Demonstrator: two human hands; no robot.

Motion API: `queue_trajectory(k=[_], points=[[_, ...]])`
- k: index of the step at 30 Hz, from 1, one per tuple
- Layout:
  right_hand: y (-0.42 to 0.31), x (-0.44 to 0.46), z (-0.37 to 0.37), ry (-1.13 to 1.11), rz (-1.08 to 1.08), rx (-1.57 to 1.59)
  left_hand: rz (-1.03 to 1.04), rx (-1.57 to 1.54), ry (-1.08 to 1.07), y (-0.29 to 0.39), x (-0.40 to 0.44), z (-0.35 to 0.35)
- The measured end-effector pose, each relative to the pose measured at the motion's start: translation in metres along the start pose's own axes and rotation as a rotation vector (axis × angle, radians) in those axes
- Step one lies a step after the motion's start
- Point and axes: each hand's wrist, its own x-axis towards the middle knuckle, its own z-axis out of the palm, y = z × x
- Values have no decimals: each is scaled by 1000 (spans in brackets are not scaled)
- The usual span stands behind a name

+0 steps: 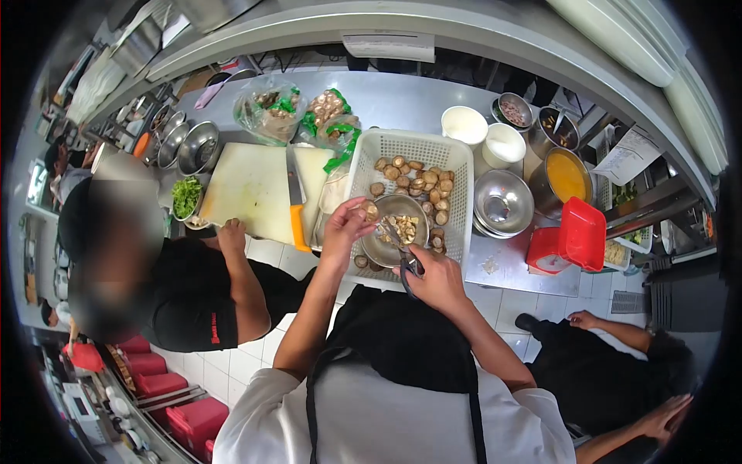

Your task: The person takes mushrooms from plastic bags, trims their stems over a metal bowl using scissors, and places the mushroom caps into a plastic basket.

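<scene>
My left hand (344, 234) is closed, pinching a brown mushroom (370, 209) by its edge over a metal bowl (369, 249). In my right hand (438, 280) is a pair of scissors (406, 283), its blades pointing up and left toward the mushroom. Pale cut mushroom pieces (410, 232) lie inside the bowl. The bowl sits in a white perforated basket (465, 166), and several whole mushrooms (421, 179) lie around it.
Left of the basket, an orange-handled knife (297, 224) lies on cutting boards (241, 193). Stacked metal bowls (504, 203), a pot of orange liquid (568, 174) and an open red container (549, 249) stand right. Co-workers (185, 286) are close on both sides.
</scene>
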Motion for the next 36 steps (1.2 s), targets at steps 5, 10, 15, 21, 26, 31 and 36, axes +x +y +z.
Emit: queue_trajectory(k=[5,10,15,21,26,31,36], points=[[-3,-4,-1,-22,-65,-99,51,24,24,-21,-22,1],[0,-7,-5,-71,-146,-250,53,100,36,-32,-33,7],[5,-9,-7,-85,-203,-279,7,-1,44,-31,-41,15],[12,-9,-4,-84,-187,-198,-3,-49,30,-31,-34,14],[36,-9,23,-174,-19,299,19,-24,12,-37,-29,10],[18,-5,6,-487,560,1357,88,107,-9,-42,-26,5],[15,-2,2,-413,612,1235,122,155,17,-50,-22,2]])
